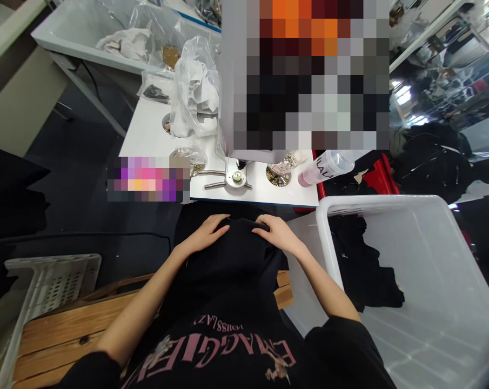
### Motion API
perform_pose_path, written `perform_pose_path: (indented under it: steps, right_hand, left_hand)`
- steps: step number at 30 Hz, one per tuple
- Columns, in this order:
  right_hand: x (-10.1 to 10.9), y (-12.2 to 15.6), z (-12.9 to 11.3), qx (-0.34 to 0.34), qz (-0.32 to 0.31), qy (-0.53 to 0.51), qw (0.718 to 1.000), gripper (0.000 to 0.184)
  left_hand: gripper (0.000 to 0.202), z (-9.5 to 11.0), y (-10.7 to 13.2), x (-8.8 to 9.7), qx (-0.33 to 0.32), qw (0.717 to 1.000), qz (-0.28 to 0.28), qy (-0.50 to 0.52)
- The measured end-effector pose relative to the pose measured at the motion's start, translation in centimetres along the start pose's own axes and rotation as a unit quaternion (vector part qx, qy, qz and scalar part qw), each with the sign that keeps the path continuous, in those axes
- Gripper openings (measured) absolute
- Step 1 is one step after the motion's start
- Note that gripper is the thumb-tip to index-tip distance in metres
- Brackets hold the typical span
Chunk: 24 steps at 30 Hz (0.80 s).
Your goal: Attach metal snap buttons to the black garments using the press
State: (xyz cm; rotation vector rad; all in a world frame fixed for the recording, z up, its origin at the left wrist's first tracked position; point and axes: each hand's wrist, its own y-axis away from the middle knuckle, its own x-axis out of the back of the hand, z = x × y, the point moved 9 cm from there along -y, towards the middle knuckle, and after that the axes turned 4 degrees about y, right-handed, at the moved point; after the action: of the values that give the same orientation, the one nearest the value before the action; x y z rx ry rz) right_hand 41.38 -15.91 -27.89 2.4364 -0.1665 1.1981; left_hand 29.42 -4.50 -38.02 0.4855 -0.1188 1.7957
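My left hand (206, 232) and my right hand (276, 232) lie on a black garment (228, 259) spread over my lap, with their fingers curved over a fold near its top edge. A short way ahead stands a metal press with coil springs (236, 178) on a white table (256, 193). My right hand is nearest to the table's front edge, and a round dish of small gold-coloured parts (278, 176) sits just beyond it. Below my hands, pink lettering shows on my black top (223, 356).
At the right stands a large translucent plastic bin (418, 308) holding black cloth (360, 265). A white perforated crate (52, 286) and a wooden bench (74, 329) are at the lower left. Plastic bags (193, 89) and a clear bottle (325, 168) stand on the table; pixelation hides some areas.
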Motion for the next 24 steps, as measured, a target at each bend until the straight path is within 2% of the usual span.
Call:
perform_pose_path:
  steps: [2, 4, 6, 9, 11, 13, 15, 19, 21, 24]
  right_hand:
    - [1.0, 1.4, -1.3, 0.031, 0.021, -0.08, 0.996, 0.016]
    - [1.9, 2.5, -1.6, 0.015, 0.04, -0.127, 0.991, 0.018]
    - [2.8, 3.1, -1.4, -0.007, 0.064, -0.156, 0.986, 0.018]
    - [3.5, 2.5, -1.6, 0.008, 0.094, -0.177, 0.98, 0.021]
    - [3.8, 1.5, -1.7, 0.02, 0.12, -0.174, 0.977, 0.024]
    - [4.2, 0.2, -1.5, 0.014, 0.152, -0.172, 0.973, 0.025]
    - [4.5, -1.0, -1.4, 0.009, 0.181, -0.182, 0.967, 0.027]
    - [5.2, -2.9, -2.1, 0.039, 0.206, -0.191, 0.959, 0.027]
    - [5.4, -3.7, -2.3, 0.048, 0.215, -0.19, 0.957, 0.025]
    - [5.4, -5.0, -1.9, 0.035, 0.229, -0.195, 0.953, 0.027]
  left_hand:
    - [0.045, 1.1, -0.5, -0.3, 0.002, 0.998, -0.046, 0.038]
    - [0.038, 2.1, -0.2, 0.6, 0.02, 0.995, -0.048, 0.084]
    - [0.037, 3.2, 0.6, 2.5, 0.041, 0.989, 0.012, 0.139]
    - [0.04, 5.0, 1.9, 5.3, 0.055, 0.969, 0.124, 0.208]
    - [0.041, 6.1, 2.1, 6.4, 0.058, 0.959, 0.158, 0.226]
    - [0.042, 7.3, 1.8, 7.3, 0.057, 0.96, 0.18, 0.206]
    - [0.044, 8.6, 1.1, 8.3, 0.044, 0.971, 0.187, 0.14]
    - [0.041, 11.3, -0.8, 8.9, -0.01, 0.99, 0.137, -0.004]
    - [0.038, 11.7, -1.8, 9.0, -0.029, 0.991, 0.131, -0.025]
    - [0.038, 11.3, -3.3, 9.1, -0.037, 0.989, 0.142, -0.017]
